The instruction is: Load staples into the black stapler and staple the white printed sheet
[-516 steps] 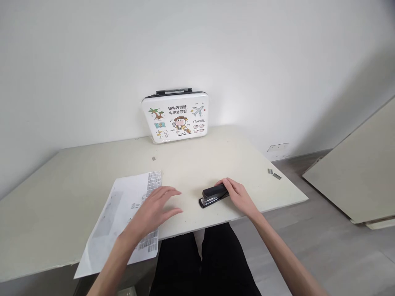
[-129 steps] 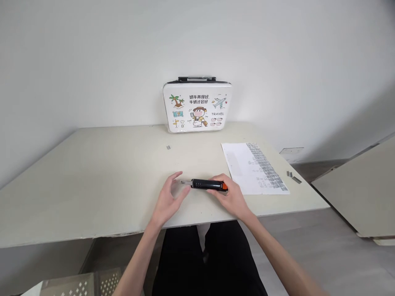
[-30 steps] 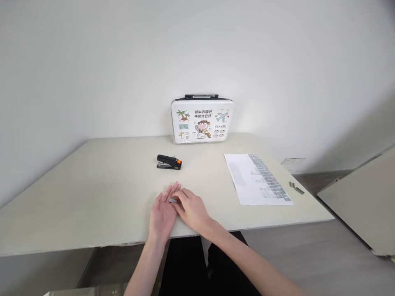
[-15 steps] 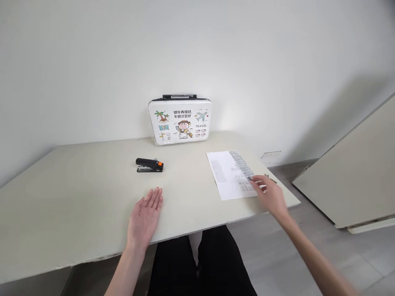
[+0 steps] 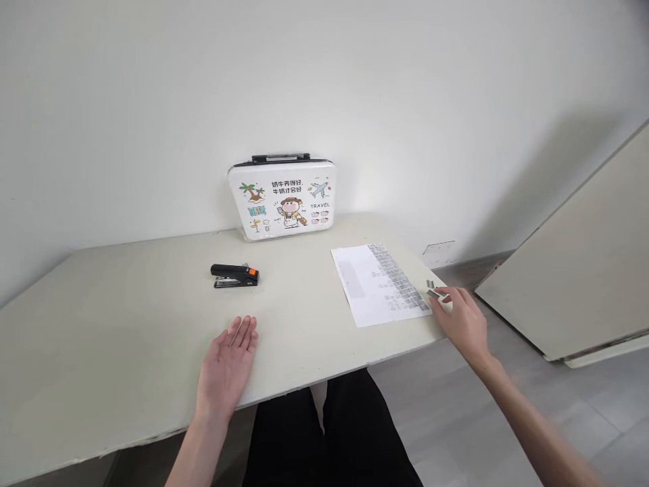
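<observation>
My left hand (image 5: 229, 368) rests palm up at the table's front edge, fingers stretched and nothing in it. Beyond its fingertips lies a black stapler (image 5: 234, 276) with an orange patch. At the right end of the table, my right hand (image 5: 461, 321) pinches a small grey strip of staples (image 5: 434, 294) between thumb and fingers. Another short strip of staples (image 5: 430, 284) lies just beyond it. The printed sheet of paper (image 5: 365, 297) lies flat to the left of my right hand, its near right corner close to the fingers.
A white case (image 5: 284, 226) with cartoon prints and a black handle stands against the wall (image 5: 167, 101). The pale table (image 5: 116, 325) ends just to the right of my right hand. Past that edge, a light panel (image 5: 578, 270) stands on the grey floor (image 5: 572, 412).
My right hand has moved right, from above the sheet to beside its right edge. The second staple strip shows more clearly. My left hand stays open; the view has shifted slightly.
</observation>
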Motion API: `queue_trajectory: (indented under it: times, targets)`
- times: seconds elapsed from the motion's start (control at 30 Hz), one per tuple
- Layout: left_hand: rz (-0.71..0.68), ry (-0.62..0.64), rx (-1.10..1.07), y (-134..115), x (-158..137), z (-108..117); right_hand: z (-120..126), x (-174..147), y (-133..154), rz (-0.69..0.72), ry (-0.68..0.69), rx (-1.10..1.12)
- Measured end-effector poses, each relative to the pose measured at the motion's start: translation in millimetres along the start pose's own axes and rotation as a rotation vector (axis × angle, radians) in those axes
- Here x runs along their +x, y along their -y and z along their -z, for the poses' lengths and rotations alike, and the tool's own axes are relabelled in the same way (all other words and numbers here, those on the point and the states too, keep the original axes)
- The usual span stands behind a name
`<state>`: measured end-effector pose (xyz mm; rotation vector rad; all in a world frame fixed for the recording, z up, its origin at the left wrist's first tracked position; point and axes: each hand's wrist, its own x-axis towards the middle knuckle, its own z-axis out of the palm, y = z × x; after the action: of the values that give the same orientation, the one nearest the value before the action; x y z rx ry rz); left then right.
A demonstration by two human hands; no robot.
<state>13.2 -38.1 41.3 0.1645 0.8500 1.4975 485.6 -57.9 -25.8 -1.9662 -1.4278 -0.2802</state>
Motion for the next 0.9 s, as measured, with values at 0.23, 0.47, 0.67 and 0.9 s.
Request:
queue_trajectory:
  times: [0.23, 0.47, 0.67, 0.9]
  targets:
    - [0.001, -0.014, -0.012, 1, -1, 1, -4, -25, 45, 0.284, 0.158, 0.210]
    - [0.003, -0.018, 0.011, 1, -5, 2, -23, -31, 61, 0.392, 0.305, 0.179]
    - [-0.067, 0.049, 0.218, 9, 0, 12, -21, -55, 86, 0.406, 0.421, 0.164]
    - [-0.535, 0.348, 1.163, 25, -2, 4, 8, -105, 159, 0.447, 0.535, 0.237]
